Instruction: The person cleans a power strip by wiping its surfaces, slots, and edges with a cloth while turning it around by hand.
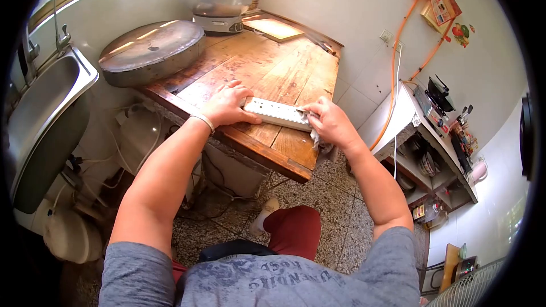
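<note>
A white power strip [277,111] with a row of sockets lies along the front of the wooden table [304,79]. My left hand [230,104] grips its left end, thumb on the near side and fingers over the far side. At the strip's right end, my right hand [331,124] pinches a crumpled greyish cloth [315,136] against it. Part of the cloth hangs down by the table's right edge. Some of the cloth is hidden under my right fingers.
A large round metal lid or pan [153,45] sits at the table's left, with a steamer-like cooker [220,3] behind it. Left stands a steel sink [51,91]. An orange hose [393,79] and white cord [397,102] hang right, beside a shelf counter [398,113].
</note>
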Tool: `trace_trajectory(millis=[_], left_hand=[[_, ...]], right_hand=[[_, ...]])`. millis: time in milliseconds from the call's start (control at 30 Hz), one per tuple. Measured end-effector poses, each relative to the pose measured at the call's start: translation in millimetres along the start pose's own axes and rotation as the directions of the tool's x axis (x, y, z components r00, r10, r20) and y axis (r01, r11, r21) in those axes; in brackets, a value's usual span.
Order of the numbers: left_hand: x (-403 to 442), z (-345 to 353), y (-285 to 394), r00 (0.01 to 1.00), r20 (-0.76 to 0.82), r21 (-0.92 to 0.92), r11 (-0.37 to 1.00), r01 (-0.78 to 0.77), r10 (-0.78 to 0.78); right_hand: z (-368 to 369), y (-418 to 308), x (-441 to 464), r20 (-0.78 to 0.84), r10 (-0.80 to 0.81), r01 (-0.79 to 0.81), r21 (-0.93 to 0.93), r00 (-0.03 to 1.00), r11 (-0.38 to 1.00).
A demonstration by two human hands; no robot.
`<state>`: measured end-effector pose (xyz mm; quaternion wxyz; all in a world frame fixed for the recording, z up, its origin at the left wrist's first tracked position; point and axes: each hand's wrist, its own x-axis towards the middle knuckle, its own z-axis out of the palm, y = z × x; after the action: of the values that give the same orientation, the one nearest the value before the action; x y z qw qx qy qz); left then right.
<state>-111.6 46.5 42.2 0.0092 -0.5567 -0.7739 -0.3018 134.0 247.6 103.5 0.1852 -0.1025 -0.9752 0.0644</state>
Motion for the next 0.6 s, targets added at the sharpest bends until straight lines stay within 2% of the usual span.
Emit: trace_trajectory(millis=[133,200,233,267,333,367,433,467,533,567,600], left_hand=[[2.1,1.9,-2.5,0.999,-0.014,-0.033,0.999,-0.029,0.029],[1.8,0.4,-1.1,0.999,-0.010,-0.036,0.999,-0.031,0.031],[1.1,0.6,-1.6,1.000,-0.006,-0.040,0.999,-0.031,0.031],[0.8,0.8,-2.9,1.000,-0.005,-0.044,0.999,-0.029,0.028],[2.4,2.1,-5.7,0.999,0.014,-0.049,0.998,-0.032,0.032],[2.5,3.4,-5.9,0.999,0.015,-0.052,0.998,-0.031,0.032],[2.4,2.3,-3.3,1.000,-0.004,-0.018,0.999,-0.029,0.029],[2.3,1.5,-2.2,1.000,-0.004,-0.019,0.999,-0.030,0.030],[1.1,-0.7,-0.4,1.000,0.006,-0.017,0.999,-0.030,0.030],[0.7,-1.5,0.0,1.000,0.006,-0.017,0.999,-0.029,0.029],[0.3,-1.7,0.0,0.999,-0.001,-0.017,0.999,-0.045,0.045]], right_hand=[[-9.5,1.0,-5.6,0.058,0.014,-0.014,-0.010,0.998,1.000],[-21.9,12.0,-3.9,0.237,-0.099,0.026,0.295,0.966,0.955],[-35.2,9.0,-1.7,0.338,-0.102,-0.022,0.344,0.936,0.939],[-42.4,3.1,-2.4,0.361,-0.007,-0.152,0.408,0.933,0.900],[-41.0,7.4,1.5,0.149,0.094,-0.123,0.198,0.984,0.973],[-39.0,6.7,1.8,0.152,0.096,-0.125,0.196,0.984,0.973],[-33.4,-2.1,4.0,-0.044,0.136,-0.127,0.165,0.990,0.978],[-29.9,-3.4,4.5,-0.044,0.136,-0.127,0.163,0.990,0.978],[-17.9,-0.1,4.2,0.030,0.004,-0.007,0.095,1.000,0.995],[-10.8,7.0,3.1,0.048,-0.104,0.105,-0.009,0.993,0.994],[-11.0,6.3,4.5,0.050,-0.104,0.104,-0.008,0.993,0.995]])
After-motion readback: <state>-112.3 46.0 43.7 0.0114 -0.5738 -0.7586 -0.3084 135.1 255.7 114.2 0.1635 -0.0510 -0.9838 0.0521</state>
